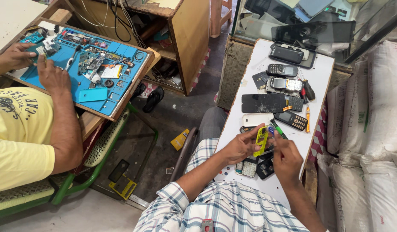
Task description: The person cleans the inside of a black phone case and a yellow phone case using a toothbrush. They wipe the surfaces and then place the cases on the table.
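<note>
Plastic, bright yellow-green and cut with rows of small openings, made up the flat phone housing (261, 140) that stood upright near the near end of the long white board (323, 68). The left hand (241, 146) pinched its left edge between thumb and fingers, while the right hand (286, 160), at four o'clock of it, was closed on a small blue-tipped tool (271, 130) touching the housing's top. At six o'clock lay two loose keypad pieces (256, 166), partly hidden by both hands. At twelve o'clock lay a white phone back (257, 119), a cracked black touchscreen phone (263, 103) and several dark keypad phones (291, 120); screwdrivers (308, 118) lay at one o'clock. Well apart, at nine o'clock, another person in a yellow shirt worked with both hands (52, 77) over a blue repair mat (100, 68) strewn with parts.
</note>
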